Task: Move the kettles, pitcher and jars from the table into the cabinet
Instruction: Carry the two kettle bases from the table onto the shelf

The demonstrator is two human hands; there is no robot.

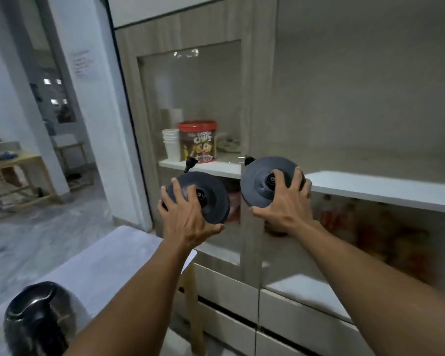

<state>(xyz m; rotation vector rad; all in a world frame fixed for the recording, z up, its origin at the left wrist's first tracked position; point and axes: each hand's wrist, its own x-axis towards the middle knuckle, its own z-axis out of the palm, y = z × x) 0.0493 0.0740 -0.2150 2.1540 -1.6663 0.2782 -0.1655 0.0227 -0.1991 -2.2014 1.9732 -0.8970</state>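
Observation:
I hold two round black kettle bases up in front of the cabinet. My left hand (188, 217) grips the left kettle base (213, 199), whose plug (190, 163) sticks up beside the glass door. My right hand (285, 204) grips the right kettle base (260, 181), tilted toward me, close to the white cabinet shelf (383, 187). A black kettle (39, 319) stands on the white table (100, 265) at the lower left.
Behind the glass cabinet door (193, 104) sit a red-lidded choco chips tub (197, 141), stacked white cups (170, 143) and a plate. White drawers (242, 309) lie below. A doorway at left shows a wooden table (28, 173) and a person's leg.

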